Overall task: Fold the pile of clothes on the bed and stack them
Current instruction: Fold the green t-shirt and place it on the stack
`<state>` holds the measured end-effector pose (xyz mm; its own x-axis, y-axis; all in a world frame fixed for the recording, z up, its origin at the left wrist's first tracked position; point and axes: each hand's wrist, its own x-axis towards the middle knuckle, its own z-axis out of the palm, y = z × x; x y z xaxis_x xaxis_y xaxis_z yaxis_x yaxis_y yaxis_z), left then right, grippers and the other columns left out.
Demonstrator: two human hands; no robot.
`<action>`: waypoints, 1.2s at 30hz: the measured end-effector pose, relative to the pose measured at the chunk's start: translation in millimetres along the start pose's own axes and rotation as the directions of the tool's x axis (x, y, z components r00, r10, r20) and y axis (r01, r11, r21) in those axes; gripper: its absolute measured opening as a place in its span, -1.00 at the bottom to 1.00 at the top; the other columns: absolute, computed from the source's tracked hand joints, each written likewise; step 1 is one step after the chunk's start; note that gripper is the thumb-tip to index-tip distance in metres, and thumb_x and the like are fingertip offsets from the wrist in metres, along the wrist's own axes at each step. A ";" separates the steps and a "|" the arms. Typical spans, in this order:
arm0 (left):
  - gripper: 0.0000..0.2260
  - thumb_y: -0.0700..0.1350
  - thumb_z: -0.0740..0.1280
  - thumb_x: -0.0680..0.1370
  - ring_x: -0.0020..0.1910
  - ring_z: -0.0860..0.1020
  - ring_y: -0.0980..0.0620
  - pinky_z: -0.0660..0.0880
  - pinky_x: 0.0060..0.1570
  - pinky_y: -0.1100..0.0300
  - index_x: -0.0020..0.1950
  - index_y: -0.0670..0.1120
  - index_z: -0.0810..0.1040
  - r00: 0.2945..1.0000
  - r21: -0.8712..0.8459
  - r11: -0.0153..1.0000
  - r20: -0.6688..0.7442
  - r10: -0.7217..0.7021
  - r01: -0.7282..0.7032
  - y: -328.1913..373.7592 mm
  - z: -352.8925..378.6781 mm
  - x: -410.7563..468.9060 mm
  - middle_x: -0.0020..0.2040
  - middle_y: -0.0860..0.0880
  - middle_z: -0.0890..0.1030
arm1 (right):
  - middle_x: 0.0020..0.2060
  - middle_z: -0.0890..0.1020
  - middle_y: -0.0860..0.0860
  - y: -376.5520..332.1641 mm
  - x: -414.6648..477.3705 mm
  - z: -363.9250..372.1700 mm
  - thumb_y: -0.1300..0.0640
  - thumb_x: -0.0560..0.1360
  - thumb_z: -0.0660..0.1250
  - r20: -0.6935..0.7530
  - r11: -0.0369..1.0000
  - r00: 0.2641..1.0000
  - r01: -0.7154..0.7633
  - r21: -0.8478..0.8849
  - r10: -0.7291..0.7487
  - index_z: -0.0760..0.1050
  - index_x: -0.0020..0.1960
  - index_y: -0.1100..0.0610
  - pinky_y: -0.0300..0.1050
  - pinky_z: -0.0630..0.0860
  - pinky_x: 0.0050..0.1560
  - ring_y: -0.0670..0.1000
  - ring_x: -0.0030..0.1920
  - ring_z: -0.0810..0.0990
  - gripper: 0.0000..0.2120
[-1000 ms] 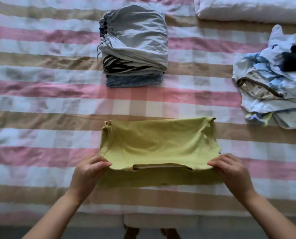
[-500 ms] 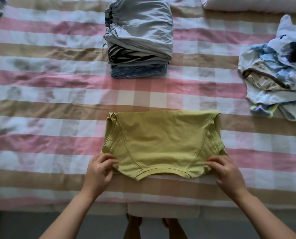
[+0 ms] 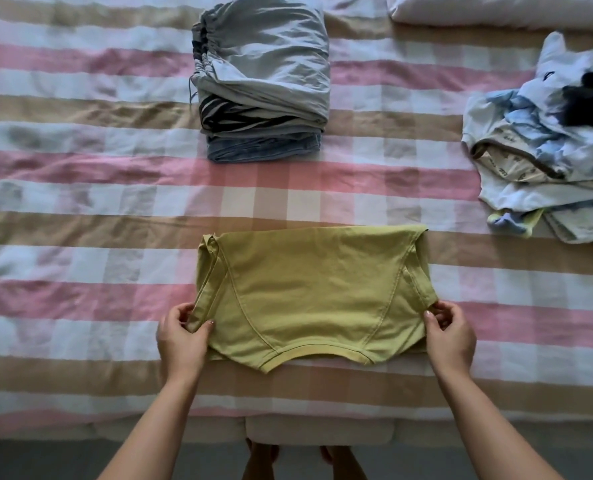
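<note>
fingers (image 3: 205,328): left hand (image 3: 181,341) pinches green shirt (image 3: 316,296) at its left edge, right hand (image 3: 451,337) at its right edge
position: we see it folded flat on the bed (image 3: 80,202), near edge
axis: long side left-right, collar toward us
writing: print in unfolded pile (image 3: 516,168), too small for us to read

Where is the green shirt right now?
In the head view, the green shirt lies low in the middle on the striped bed, gripped by the left hand and right hand, nearer than the folded stack.
</note>
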<state>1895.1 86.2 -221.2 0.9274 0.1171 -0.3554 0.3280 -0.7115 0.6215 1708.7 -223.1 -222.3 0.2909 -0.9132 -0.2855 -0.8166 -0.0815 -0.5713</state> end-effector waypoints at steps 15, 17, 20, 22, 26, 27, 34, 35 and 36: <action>-0.86 -0.13 0.40 0.47 0.00 0.56 -0.16 0.46 0.05 0.08 -0.03 -0.16 0.55 0.999 -0.220 0.975 0.006 -0.031 0.032 77.4 42.5 102.1 -0.04 -0.13 0.61 | 0.15 0.58 0.16 -73.2 96.8 44.2 -0.09 0.49 0.30 -0.030 0.991 0.996 -0.085 -0.099 0.083 0.50 0.21 0.09 0.07 0.30 0.17 0.21 0.21 0.46 -0.62; -0.81 -0.15 0.38 0.48 0.09 0.53 -0.18 0.45 0.11 0.05 0.05 -0.19 0.55 0.999 -0.221 0.975 -0.037 -0.037 0.028 79.4 44.5 99.6 0.04 -0.17 0.59 | 0.13 0.59 0.16 -71.7 95.3 43.9 -0.08 0.50 0.29 -0.033 0.994 0.997 -0.072 -0.081 0.070 0.50 0.20 0.09 0.06 0.30 0.18 0.21 0.20 0.46 -0.64; -0.74 -0.16 0.34 0.48 0.24 0.36 -0.16 0.31 0.16 0.04 0.16 -0.12 0.53 0.976 0.041 0.997 -0.206 0.069 -0.062 92.6 50.4 80.7 0.19 -0.17 0.47 | 0.08 0.60 0.11 -66.3 83.8 33.6 -0.06 0.50 0.29 -0.030 0.997 0.997 -0.064 0.031 0.065 0.49 0.14 0.07 0.08 0.33 0.20 0.18 0.17 0.48 -0.71; -0.75 -0.23 0.33 0.47 0.21 0.36 -0.17 0.22 0.10 0.16 0.15 -0.16 0.53 0.952 0.091 0.964 -0.159 0.262 -0.250 111.5 62.5 54.8 0.17 -0.20 0.47 | 0.04 0.61 0.11 -55.8 68.2 20.5 0.00 0.50 0.31 -0.040 0.994 0.997 -0.065 0.087 0.068 0.49 0.13 0.10 0.08 0.42 0.13 0.18 0.11 0.52 -0.74; -0.80 -0.34 0.33 0.45 0.07 0.40 -0.07 0.34 0.10 0.15 0.07 -0.23 0.55 0.868 -0.060 0.873 0.091 0.488 -0.484 155.8 110.6 -11.5 0.04 -0.19 0.52 | -0.05 0.63 0.12 -22.9 26.1 -0.9 0.10 0.47 0.37 -0.025 0.982 0.989 -0.144 0.124 0.148 0.51 0.08 0.13 0.00 0.46 -0.02 0.16 -0.01 0.57 -0.79; -0.81 -0.33 0.33 0.46 0.05 0.43 -0.07 0.39 0.11 0.07 0.06 -0.23 0.55 0.842 -0.083 0.856 0.159 0.516 -0.510 165.6 124.9 -25.4 0.02 -0.17 0.53 | -0.06 0.64 0.11 -15.7 17.0 -3.7 0.09 0.46 0.38 -0.010 0.979 0.985 -0.168 0.113 0.170 0.51 0.06 0.12 0.01 0.48 -0.02 0.15 -0.01 0.57 -0.79; -0.78 -0.13 0.36 0.49 0.11 0.46 -0.08 0.39 0.14 0.07 0.10 -0.17 0.52 0.793 -0.015 0.879 0.424 0.437 -0.477 203.1 219.6 -85.5 0.09 -0.12 0.51 | -0.19 0.61 0.10 3.6 -1.5 -5.9 0.06 0.37 0.47 0.053 0.961 0.963 -0.267 0.077 0.264 0.58 -0.11 0.14 -0.05 0.45 -0.15 0.15 -0.10 0.53 -0.82; -0.75 -0.09 0.38 0.48 0.13 0.45 -0.08 0.38 0.14 0.07 0.10 -0.15 0.51 0.816 0.018 0.890 0.408 0.410 -0.456 205.0 226.7 -87.5 0.10 -0.10 0.50 | -0.20 0.60 0.12 2.5 -1.6 -5.5 0.10 0.37 0.47 0.072 0.955 0.959 -0.280 0.095 0.274 0.57 -0.15 0.16 -0.03 0.44 -0.15 0.16 -0.11 0.52 -0.85; -0.71 -0.03 0.40 0.45 0.14 0.44 -0.07 0.38 0.13 0.06 0.10 -0.13 0.50 0.835 0.061 0.896 0.394 0.384 -0.441 207.1 233.8 -89.9 0.10 -0.09 0.49 | -0.21 0.59 0.13 2.7 -1.2 -6.4 0.14 0.37 0.46 0.097 0.947 0.954 -0.296 0.129 0.285 0.55 -0.19 0.17 -0.02 0.43 -0.15 0.16 -0.12 0.52 -0.87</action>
<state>1837.5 -233.7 -223.8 0.8296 -0.4481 -0.3331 -0.1259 -0.7314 0.6703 1703.0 -224.7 -218.5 0.0930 -0.8556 -0.5093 -0.7948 0.2442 -0.5555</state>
